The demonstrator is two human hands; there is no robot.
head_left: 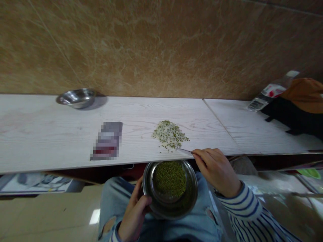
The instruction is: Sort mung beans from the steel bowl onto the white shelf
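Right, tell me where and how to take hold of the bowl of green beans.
Probably best by the left rim of the bowl, coming from the person's left: thumb over the edge, fingers outside, as the left hand has it. The wide, round rim offers an edge to clasp, while the far side appears close to the counter, likely leaving less room there.

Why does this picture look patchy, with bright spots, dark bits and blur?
All in the head view: glare whitens a patch of floor; the small bowl has a soft shadow at its right; one flat item is pixelated; the green grains in the held bowl look slightly soft.
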